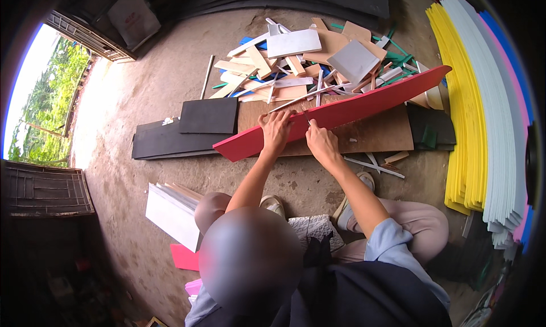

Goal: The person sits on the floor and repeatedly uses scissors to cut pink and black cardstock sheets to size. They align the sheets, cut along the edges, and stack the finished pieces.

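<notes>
A long red foam sheet (pixel 364 108) lies slantwise over a brown board (pixel 375 136), its right end bowed up. My left hand (pixel 277 132) is on the sheet left of its middle, fingers curled at the far edge. Close by on the right, my right hand (pixel 322 142) is closed around a slim knife (pixel 306 116), whose thin blade meets the red sheet. The knife's handle is mostly hidden in the fist. A narrow pale strip (pixel 296 101) lies along the sheet's far edge, just beyond both hands.
Offcuts (pixel 290 65) are heaped beyond the board. Black sheets (pixel 207 116) lie at its left. Tall stacks of yellow sheets (pixel 463 111) and pale sheets (pixel 500 128) stand at right. White panels (pixel 173 213) lean near my left side. Loose strips (pixel 375 166) lie near my feet.
</notes>
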A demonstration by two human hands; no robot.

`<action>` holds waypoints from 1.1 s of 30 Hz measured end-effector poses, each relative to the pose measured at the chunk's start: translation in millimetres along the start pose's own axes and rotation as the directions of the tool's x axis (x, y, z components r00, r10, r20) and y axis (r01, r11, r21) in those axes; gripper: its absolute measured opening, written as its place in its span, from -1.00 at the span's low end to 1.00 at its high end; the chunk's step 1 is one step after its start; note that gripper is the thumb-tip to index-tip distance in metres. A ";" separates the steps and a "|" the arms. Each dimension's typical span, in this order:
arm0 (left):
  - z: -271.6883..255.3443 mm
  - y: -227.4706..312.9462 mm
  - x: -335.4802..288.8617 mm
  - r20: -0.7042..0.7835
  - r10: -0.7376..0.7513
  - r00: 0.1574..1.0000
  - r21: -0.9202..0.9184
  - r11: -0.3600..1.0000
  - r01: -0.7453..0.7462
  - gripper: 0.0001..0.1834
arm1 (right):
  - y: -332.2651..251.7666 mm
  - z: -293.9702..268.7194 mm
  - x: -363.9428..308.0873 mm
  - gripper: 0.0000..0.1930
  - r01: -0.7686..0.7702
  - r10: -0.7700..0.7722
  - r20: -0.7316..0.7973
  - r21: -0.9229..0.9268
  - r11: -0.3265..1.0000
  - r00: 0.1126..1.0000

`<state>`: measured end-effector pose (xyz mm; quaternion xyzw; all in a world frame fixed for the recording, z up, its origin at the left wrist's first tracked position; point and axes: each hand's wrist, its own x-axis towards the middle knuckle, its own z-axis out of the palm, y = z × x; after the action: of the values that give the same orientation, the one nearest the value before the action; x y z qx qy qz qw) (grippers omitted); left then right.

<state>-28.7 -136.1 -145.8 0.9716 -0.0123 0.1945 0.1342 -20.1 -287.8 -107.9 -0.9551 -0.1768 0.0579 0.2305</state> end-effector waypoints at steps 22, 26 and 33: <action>5.0 2.0 18.7 0.113 0.083 0.990 -0.087 0.993 -0.074 -0.72 | -6.0 5.3 -0.3 -0.80 -0.028 0.027 -0.022 -0.060 0.998 0.999; 10.1 0.1 17.9 0.078 0.083 0.993 -0.073 0.994 -0.078 -0.76 | -5.4 8.4 0.6 -0.81 -0.023 0.022 -0.031 -0.038 0.999 0.999; 12.4 -2.8 16.0 0.101 0.106 0.989 -0.074 0.992 -0.099 -0.79 | -16.4 0.7 7.1 -0.84 -0.090 0.097 0.076 -0.090 0.992 0.992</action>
<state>-9.1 -136.3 -151.4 0.9733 -0.0760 0.1495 0.1564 -18.7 -271.2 -101.2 -0.9683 -0.1435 0.0993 0.1786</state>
